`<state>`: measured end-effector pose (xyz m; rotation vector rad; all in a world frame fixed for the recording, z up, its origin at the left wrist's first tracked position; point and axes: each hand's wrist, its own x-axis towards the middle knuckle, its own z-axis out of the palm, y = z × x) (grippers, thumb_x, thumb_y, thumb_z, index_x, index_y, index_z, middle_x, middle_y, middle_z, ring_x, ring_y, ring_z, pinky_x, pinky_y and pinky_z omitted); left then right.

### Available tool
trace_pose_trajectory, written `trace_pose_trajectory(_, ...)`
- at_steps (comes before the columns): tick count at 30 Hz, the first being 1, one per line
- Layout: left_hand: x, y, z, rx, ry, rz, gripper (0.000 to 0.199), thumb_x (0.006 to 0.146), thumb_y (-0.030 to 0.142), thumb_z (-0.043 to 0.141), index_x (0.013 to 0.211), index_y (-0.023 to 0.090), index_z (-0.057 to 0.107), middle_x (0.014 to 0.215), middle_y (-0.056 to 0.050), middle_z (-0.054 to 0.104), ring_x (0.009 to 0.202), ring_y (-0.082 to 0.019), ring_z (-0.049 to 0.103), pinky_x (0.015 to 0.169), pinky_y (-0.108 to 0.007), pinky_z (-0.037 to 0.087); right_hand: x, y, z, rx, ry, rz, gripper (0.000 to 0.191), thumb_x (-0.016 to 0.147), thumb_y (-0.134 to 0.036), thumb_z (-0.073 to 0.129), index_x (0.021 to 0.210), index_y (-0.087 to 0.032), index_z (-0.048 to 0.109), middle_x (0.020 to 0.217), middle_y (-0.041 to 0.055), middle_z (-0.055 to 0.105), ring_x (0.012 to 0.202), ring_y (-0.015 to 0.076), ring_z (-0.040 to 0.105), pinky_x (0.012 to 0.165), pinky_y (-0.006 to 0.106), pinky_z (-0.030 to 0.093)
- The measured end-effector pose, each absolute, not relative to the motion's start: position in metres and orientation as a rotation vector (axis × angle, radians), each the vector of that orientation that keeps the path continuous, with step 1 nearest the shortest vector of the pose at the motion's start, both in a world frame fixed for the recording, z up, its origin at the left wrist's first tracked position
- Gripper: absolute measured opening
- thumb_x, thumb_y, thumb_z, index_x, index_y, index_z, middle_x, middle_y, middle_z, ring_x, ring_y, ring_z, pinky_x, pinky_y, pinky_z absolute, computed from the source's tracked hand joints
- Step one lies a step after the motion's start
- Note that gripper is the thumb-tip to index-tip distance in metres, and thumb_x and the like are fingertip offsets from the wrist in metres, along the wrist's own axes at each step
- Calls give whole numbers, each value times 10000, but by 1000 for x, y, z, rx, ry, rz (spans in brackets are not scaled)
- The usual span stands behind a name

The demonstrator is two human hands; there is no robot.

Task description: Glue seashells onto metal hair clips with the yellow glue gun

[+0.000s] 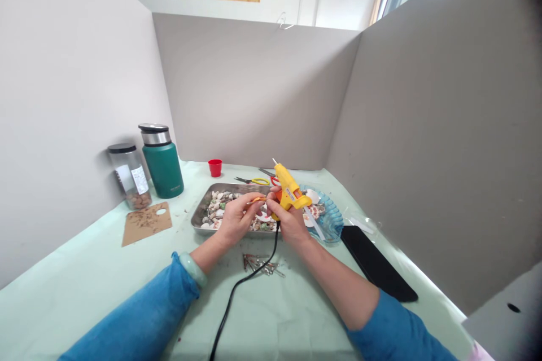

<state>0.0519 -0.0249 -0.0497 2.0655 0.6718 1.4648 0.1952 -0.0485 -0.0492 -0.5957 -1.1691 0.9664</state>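
Note:
A yellow glue gun (288,183) is gripped in my right hand (294,225), its nozzle pointing up and away. A translucent glue stick (314,224) juts from its back and a black cord (241,282) runs from the handle towards me. My left hand (235,217) is closed in a pinch on a small, thin orange piece (256,200), whose kind I cannot make out. The fingertips of both hands meet around it. Below them lies a metal tray (198,219) of seashells (218,203), partly hidden by my hands.
Nearer me lie metal hair clips (262,265). A blue glass dish (336,220) holds shells, beside a black slab (376,262). Behind are scissors (260,181) and a red cup (215,167). Left stand a green flask (163,166), a jar (131,177) and brown card (147,223). Grey panels surround the table.

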Motion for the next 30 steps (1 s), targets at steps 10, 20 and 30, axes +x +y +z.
trace_pose_trajectory(10,53,-28,-45,2020,699,1409,249,876,358,510,968,149,609,668,-13,654,535,-110,619,499,-197,494,195,-49,-53,-597,-1190,909,311,738,-287,666,1016,-227,541,770,-30,540,631,111,493,618,257,442)
trace_pose_trajectory(20,52,-27,-45,1982,724,1313,289,878,373,503,1023,146,608,630,-9,647,516,-114,609,474,-193,480,194,-48,-54,-663,-1161,828,292,742,-296,658,994,-222,531,793,-14,542,664,124,514,626,262,457)
trace_pose_trajectory(30,52,-28,-46,1975,682,1383,269,870,369,520,996,150,612,665,-12,654,540,-116,625,475,-189,490,193,-49,-55,-663,-1169,838,288,747,-310,664,996,-232,542,798,-29,555,658,119,516,632,259,445)
